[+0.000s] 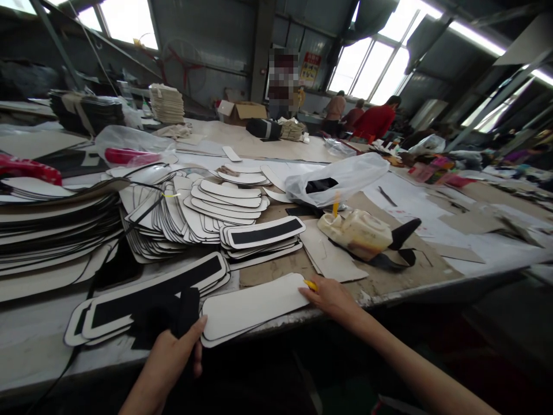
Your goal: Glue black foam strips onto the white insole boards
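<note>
My left hand [175, 351] is closed at the left end of a white, slightly curved panel [254, 305], its thumb on the edge. Folded black fabric [188, 308] lies against that hand; whether the fingers also grip it I cannot tell. A second panel shows beneath the white one. My right hand [330, 297] is closed around a small yellow tool [310, 285] at the panel's right end; the tool's kind is mostly hidden. Left of the fabric lie white panels with black strips on them [159, 294]. More such panels [265, 233] are stacked just behind.
Fanned white panels [224, 199] and a tall layered pile [52, 236] fill the left. A stained plastic container [358, 230] with a yellow stick stands right, before a clear plastic bag [345, 176]. The table's front edge [389, 294] runs under my right forearm. People [378, 121] work farther back.
</note>
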A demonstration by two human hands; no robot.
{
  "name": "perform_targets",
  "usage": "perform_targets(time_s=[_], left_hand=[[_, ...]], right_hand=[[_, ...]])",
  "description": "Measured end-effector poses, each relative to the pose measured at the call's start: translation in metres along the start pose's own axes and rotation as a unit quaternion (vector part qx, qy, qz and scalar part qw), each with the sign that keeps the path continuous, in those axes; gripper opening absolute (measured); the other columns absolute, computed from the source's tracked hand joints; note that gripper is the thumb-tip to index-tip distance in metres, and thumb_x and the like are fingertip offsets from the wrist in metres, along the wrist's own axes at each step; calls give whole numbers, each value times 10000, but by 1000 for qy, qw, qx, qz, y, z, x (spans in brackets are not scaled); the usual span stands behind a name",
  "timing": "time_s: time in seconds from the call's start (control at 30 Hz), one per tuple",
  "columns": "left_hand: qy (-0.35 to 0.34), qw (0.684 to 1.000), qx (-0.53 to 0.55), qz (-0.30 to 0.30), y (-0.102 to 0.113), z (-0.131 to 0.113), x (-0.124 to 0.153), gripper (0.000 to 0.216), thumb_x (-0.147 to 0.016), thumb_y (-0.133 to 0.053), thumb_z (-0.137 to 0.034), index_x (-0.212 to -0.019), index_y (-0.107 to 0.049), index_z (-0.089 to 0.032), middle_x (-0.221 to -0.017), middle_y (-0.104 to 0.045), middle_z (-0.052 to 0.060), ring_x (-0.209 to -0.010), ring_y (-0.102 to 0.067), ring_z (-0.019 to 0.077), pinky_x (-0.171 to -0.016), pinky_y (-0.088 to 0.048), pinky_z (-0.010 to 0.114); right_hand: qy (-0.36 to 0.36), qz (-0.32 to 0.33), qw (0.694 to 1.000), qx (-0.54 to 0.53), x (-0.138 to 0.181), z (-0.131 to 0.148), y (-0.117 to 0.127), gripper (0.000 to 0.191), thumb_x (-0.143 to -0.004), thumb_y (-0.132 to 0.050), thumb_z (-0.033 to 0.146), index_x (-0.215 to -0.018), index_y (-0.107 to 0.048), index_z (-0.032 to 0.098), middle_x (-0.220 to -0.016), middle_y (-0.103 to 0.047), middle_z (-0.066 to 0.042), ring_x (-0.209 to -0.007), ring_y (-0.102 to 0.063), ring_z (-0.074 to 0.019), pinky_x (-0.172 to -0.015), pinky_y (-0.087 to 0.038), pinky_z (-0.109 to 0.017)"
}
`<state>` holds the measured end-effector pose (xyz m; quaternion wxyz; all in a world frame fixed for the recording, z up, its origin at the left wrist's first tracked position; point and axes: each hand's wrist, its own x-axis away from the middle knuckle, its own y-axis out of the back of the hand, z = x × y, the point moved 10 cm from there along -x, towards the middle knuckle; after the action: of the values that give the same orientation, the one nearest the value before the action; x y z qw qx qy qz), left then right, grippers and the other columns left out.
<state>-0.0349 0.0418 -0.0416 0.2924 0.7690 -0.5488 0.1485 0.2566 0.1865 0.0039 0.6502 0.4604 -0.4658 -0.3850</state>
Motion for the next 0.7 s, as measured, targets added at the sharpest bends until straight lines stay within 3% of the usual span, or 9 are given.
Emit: perform_targets(time_s=[0.27,0.37,0.47,0.57,0.63,0.7], left_hand=[[-12,999,8,32,-3,3,-2,481,-666,-530,-554,-363,-505,-182,-321,-524,33,-394,-483,156,-520,-369,274],[-27,999,-8,32,-3,3,-3,493,-674,-515,-563,-363,-519,-181,-338,-542,47,-414,-501,168,-548,-377,288],[-24,999,7,29,-2,3,0,489,-678,-511,-552,-362,-519,-180,-337,-537,46,-401,-493,168,-537,-377,293],[-36,999,18,34,-3,-2,4,472,-702,-497,-521,-368,-507,-188,-340,-528,29,-416,-495,160,-544,-378,284],[-48,998,16,43,-3,-5,4,472,-709,-491,-513,-362,-498,-194,-344,-524,22,-438,-504,161,-570,-383,283],[-55,997,6,51,-3,-3,2,488,-712,-477,-525,-355,-509,-194,-360,-538,33,-478,-521,172,-612,-387,289]], right_hand=[[24,6,1000,17,-9,5,-5,331,-839,-388,445,-886,-555,163,-828,-645,-87,-802,-599,-216,-687,-373,-277],[31,-24,998,45,-9,5,1,326,-857,-361,433,-864,-545,164,-797,-634,-83,-764,-592,-215,-662,-378,-284],[43,-128,990,28,9,11,42,359,-886,-288,420,-786,-521,166,-732,-590,-71,-685,-557,-190,-636,-385,-288],[120,-240,959,-90,45,38,99,402,-886,-255,463,-755,-508,179,-758,-556,-65,-729,-526,-179,-691,-405,-298],[167,-264,932,-185,64,60,120,450,-880,-232,501,-786,-535,182,-810,-556,-71,-781,-525,-185,-736,-414,-314],[166,-232,908,-307,67,77,116,481,-869,-230,533,-782,-547,182,-746,-540,-50,-663,-523,-157,-630,-438,-286]])
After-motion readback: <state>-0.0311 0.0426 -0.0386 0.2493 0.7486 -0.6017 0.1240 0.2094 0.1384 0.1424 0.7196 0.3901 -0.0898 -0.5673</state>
